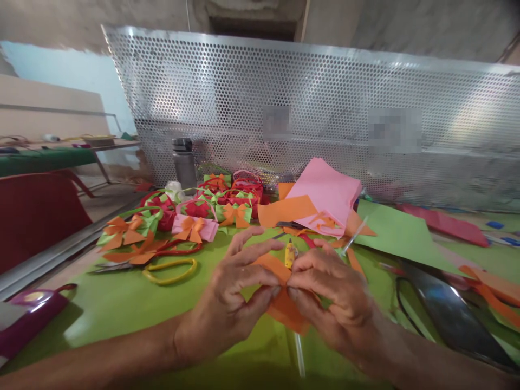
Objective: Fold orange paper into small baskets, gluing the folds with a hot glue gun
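Observation:
Between my hands is a piece of orange paper (286,317), pinched together at its middle. My left hand (231,292) grips it between thumb and index finger, the other fingers raised apart. From the other side my right hand (335,290) pinches the same piece, fingertips almost meeting those of the left. Just beyond the paper lies a yellow pencil or pen (290,254), partly hidden. A clear stick (299,355) lies below the paper on the green tabletop. Scissors with red and yellow handles (170,271) rest left of my hands.
Small paper bags with orange bows (195,227) stand at the back left, near a grey bottle (184,165). Pink sheets (323,189), green paper (406,233) and a dark phone-like slab (455,309) are on the right. A perforated metal panel (317,97) borders the back.

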The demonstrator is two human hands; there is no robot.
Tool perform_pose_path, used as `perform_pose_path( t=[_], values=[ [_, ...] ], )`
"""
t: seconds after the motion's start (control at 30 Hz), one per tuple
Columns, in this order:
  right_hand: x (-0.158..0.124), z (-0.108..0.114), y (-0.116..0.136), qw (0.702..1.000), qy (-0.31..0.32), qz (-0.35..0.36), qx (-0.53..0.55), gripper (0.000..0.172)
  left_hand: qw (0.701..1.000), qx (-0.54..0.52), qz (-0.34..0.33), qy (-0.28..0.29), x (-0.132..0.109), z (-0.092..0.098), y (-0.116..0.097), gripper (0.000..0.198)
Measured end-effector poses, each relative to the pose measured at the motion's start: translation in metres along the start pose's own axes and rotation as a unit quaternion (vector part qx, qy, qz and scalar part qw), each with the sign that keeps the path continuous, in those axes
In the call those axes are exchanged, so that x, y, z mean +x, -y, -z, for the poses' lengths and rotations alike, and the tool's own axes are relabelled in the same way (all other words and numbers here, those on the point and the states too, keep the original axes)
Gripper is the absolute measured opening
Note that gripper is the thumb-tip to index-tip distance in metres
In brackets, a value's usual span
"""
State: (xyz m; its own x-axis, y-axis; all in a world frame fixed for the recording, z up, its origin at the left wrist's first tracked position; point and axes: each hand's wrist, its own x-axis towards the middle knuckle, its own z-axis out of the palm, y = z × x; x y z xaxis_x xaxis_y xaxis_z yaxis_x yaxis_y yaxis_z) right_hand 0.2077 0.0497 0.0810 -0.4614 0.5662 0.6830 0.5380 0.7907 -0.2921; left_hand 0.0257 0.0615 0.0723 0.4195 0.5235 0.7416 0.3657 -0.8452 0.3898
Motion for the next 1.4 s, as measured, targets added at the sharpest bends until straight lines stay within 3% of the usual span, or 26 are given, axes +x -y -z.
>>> perform_pose_path(
  t=[0.2, 0.3, 0.43, 0.8, 0.97, 1.27, 1.4],
  values=[
    [0.003, 0.004, -0.01, 1.0, -0.017, 0.006, -0.02, 0.017, 0.999, 0.0, 0.032, -0.017, -0.003, 0.001, 0.01, 0.017],
    [0.002, 0.002, -0.014, 1.0, -0.018, 0.0, -0.005, 0.009, 0.999, 0.002, 0.031, -0.023, -0.003, 0.0, 0.013, 0.015],
    [-0.003, -0.005, -0.014, 1.0, 0.011, -0.005, -0.003, 0.004, 1.0, 0.012, 0.017, -0.018, -0.004, -0.004, 0.011, 0.016],
    [-0.011, -0.014, -0.012, 0.997, 0.044, 0.036, -0.057, 0.02, 0.997, 0.062, 0.015, 0.033, -0.003, -0.008, 0.006, 0.018],
    [-0.011, -0.014, -0.006, 0.996, 0.039, 0.046, -0.067, 0.02, 0.997, 0.06, 0.022, 0.042, -0.003, -0.009, 0.003, 0.017],
    [-0.008, -0.012, -0.01, 0.997, 0.008, 0.026, -0.066, 0.015, 0.999, 0.006, 0.048, 0.009, -0.006, -0.009, 0.011, 0.012],
    [-0.008, -0.011, -0.009, 0.998, 0.014, 0.024, -0.061, 0.013, 0.999, -0.009, 0.027, 0.019, -0.006, -0.008, 0.01, 0.014]
  ],
)
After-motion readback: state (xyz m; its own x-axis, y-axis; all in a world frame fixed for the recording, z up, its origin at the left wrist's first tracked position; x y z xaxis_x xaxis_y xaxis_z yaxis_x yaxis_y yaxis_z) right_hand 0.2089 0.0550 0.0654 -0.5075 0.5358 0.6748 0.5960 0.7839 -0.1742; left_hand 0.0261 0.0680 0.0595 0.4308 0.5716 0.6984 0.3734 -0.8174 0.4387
